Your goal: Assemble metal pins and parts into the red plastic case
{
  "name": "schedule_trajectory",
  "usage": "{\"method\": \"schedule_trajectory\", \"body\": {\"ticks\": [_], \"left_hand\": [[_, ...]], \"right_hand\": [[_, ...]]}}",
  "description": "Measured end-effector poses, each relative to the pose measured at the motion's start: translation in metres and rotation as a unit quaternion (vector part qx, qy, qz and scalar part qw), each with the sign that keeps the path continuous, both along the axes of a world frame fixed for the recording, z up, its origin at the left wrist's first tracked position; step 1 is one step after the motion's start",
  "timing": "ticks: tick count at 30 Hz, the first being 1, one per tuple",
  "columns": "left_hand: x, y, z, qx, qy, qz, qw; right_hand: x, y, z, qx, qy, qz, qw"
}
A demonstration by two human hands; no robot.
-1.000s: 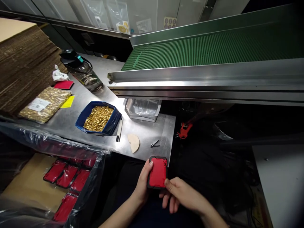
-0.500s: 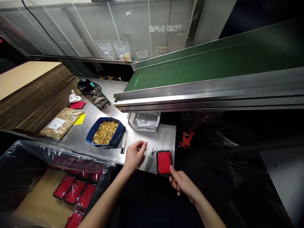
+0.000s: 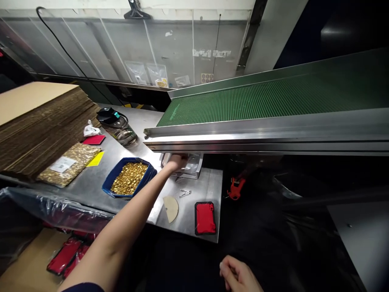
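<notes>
My left hand [image 3: 176, 162] reaches into the grey tray [image 3: 197, 169] of clear plastic bags [image 3: 192, 163] under the conveyor's edge; its fingertips are hidden there. Low in the picture, off the table, my right hand [image 3: 238, 273] has its fingers curled, with nothing seen in them. A red and black phone case [image 3: 205, 218] lies flat at the table's front right corner, apart from both hands. Between tray and case are a small metal nail clipper [image 3: 184, 193] and a beige half-round piece [image 3: 171, 209]. Beside my left forearm stands a blue bin [image 3: 107, 190] of gold-coloured bits [image 3: 129, 178].
A green ribbed conveyor [image 3: 243, 101] slopes up to the right above the table. Stacked cardboard [image 3: 42, 125], a packed bag of gold bits [image 3: 71, 164] and a water bottle [image 3: 118, 125] stand left. A lined box holds bagged red cases [image 3: 65, 255]. An orange-red tool [image 3: 236, 188] hangs right.
My right hand has let go of the phone case and drawn back down. My left hand has moved forward into the bag tray. The half-round piece now shows on the table.
</notes>
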State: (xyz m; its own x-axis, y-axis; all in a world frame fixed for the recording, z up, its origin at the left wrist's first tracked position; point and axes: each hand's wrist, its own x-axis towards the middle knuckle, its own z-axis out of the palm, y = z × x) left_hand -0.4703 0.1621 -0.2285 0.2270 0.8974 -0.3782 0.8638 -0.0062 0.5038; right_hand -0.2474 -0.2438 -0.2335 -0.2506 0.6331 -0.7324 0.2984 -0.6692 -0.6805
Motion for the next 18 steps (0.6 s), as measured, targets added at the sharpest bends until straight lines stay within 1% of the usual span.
{"method": "schedule_trajectory", "body": {"ticks": [3, 4, 6, 8, 9, 11, 12, 13, 14, 16, 17, 18], "left_hand": [[-0.006, -0.013, 0.012, 0.016, -0.046, 0.017, 0.999], [-0.009, -0.022, 0.018, 0.022, -0.064, 0.021, 0.997], [-0.013, -0.045, 0.034, 0.032, -0.108, 0.029, 0.993], [-0.014, -0.074, 0.051, 0.027, -0.164, 0.036, 0.985], [-0.013, -0.09, 0.059, 0.019, -0.196, 0.039, 0.98], [-0.009, -0.121, 0.075, -0.009, -0.251, 0.039, 0.967], [-0.005, -0.135, 0.082, -0.03, -0.277, 0.033, 0.96], [-0.002, -0.148, 0.088, -0.059, -0.303, 0.026, 0.951], [0.002, -0.159, 0.092, -0.09, -0.331, 0.023, 0.939], [0.005, -0.176, 0.096, -0.15, -0.376, 0.033, 0.914], [0.005, -0.182, 0.096, -0.169, -0.389, 0.05, 0.904], [0.005, -0.187, 0.095, -0.178, -0.399, 0.077, 0.896]], "right_hand": [[0.001, 0.006, 0.008, -0.011, 0.006, -0.034, 0.999], [0.002, 0.011, 0.014, -0.005, 0.0, -0.041, 0.999], [0.004, 0.027, 0.033, 0.027, -0.027, -0.053, 0.998], [0.003, 0.052, 0.059, 0.088, -0.069, -0.078, 0.991], [0.0, 0.069, 0.073, 0.129, -0.09, -0.099, 0.983], [-0.008, 0.105, 0.097, 0.236, -0.112, -0.126, 0.957], [-0.012, 0.124, 0.106, 0.285, -0.127, -0.122, 0.942], [-0.017, 0.142, 0.112, 0.315, -0.145, -0.098, 0.933], [-0.021, 0.158, 0.115, 0.322, -0.164, -0.061, 0.931], [-0.025, 0.179, 0.115, 0.3, -0.156, 0.009, 0.941], [-0.026, 0.184, 0.112, 0.287, -0.142, 0.031, 0.947], [-0.025, 0.185, 0.109, 0.28, -0.13, 0.04, 0.95]]}}
